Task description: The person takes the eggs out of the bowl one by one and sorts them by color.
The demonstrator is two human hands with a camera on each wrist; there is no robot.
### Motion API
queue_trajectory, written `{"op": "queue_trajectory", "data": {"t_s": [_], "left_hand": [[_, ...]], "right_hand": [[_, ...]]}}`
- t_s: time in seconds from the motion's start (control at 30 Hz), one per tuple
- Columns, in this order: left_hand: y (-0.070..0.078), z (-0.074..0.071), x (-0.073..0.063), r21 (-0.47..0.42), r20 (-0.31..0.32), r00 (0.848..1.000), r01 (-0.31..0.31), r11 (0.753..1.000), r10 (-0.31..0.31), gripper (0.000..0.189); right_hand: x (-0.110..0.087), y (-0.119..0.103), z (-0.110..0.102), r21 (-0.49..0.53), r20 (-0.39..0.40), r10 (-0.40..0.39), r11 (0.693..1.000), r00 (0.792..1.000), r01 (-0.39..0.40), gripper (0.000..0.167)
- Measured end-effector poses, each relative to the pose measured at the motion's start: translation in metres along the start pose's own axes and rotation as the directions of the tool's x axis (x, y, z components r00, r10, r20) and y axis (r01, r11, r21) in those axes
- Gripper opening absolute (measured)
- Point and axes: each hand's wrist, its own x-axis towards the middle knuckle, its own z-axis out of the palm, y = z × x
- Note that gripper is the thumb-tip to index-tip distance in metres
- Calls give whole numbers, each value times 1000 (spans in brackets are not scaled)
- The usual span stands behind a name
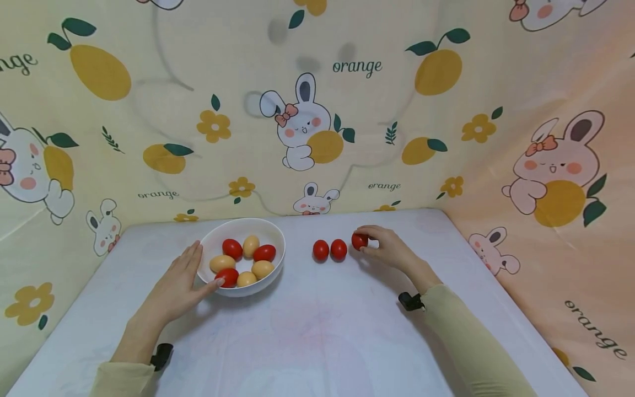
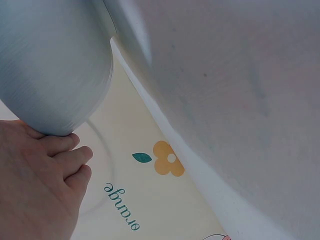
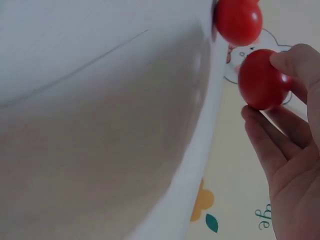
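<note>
Held red egg: right of the bowl, far half of the tabletop, pinched by the right hand. Right fingers clamped on it, thumb on one side, fingertips on the other; right wrist view shows the same pinch. Can't tell if the egg touches the tabletop or is lifted.

To its left, two loose items: middle red egg, near the held one but apart from it, then left red egg just beside the middle one. Contact between those two: can't tell.

Further left: white bowl, upright, on the tabletop. Contents: three red eggs and four tan eggs, roughly in a ring, bowl bottom visible in the centre.

Left hand rests on the bowl's left side. Left fingers extended, close together, against the wall; thumb spread away from them, over the near rim by the nearest red egg. Left wrist view has those fingers at the bowl's outer wall.

Outward: pale green sleeves on both arms, small black device at each wrist. Printed backdrop behind and at both sides: rabbits, yellow fruit, flowers, "orange" lettering.
</note>
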Motion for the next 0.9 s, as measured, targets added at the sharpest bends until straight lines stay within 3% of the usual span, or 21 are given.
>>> {"op": "queue_trajectory", "data": {"t_s": [0.27,0.9], "left_hand": [[0,0,-1,1,3,1000,-6,1000,6,113],[1,0,0,-1,2,1000,-1,1000,1,113]], "right_hand": [[1,5,5,7,102,40,999,994,-41,45],[3,3,11,-22,150,106,994,983,-104,46]]}}
